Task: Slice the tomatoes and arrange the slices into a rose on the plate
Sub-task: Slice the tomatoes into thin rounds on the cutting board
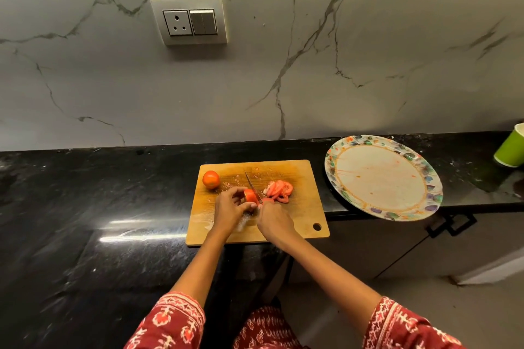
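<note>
Head view: plate (383, 139) holds no slices (279, 191); those lie on board (303, 207).

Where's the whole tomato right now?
The whole tomato sits at the cutting board's far left corner, left of the knife and apart from both hands.

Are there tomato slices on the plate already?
No, the plate holds only a few smears, and the cut tomato slices lie in a heap on the cutting board.
</note>
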`<action>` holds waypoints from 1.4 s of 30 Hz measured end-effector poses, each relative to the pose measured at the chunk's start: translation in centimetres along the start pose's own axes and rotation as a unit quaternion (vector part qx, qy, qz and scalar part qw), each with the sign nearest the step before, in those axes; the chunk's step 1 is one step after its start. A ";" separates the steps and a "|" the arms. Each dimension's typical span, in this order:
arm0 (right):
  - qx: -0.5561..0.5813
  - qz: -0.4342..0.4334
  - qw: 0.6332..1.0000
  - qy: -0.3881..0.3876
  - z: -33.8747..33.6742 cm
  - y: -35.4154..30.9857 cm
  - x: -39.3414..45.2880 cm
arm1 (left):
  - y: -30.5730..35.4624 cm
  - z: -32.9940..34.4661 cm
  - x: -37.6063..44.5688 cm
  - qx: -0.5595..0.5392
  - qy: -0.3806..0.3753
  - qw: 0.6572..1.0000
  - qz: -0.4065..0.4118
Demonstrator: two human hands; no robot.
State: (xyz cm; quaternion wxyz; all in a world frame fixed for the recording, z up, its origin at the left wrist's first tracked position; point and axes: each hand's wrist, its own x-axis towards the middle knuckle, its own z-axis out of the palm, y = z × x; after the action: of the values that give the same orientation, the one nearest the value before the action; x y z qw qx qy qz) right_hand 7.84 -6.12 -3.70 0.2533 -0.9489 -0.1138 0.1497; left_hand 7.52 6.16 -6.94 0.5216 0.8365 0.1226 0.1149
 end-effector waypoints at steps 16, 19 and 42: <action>0.017 0.016 1.000 0.003 1.0 0.0 0.7 | 0.0 0.0 -0.1 0.010 -0.010 1.000 0.010; 0.013 0.008 1.000 0.006 0.9 -0.5 1.1 | 0.1 -0.2 0.0 0.009 -0.008 1.000 0.010; 0.008 -0.054 0.998 0.018 1.6 1.1 0.3 | 0.3 0.0 0.2 -0.012 0.020 0.999 -0.022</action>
State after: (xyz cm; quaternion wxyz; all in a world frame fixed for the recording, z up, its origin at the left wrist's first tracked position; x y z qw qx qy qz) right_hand 7.71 -6.28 -5.65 0.2709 -0.9419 -0.1588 0.1195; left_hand 7.71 6.11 -6.68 0.5313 0.8248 0.1504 0.1215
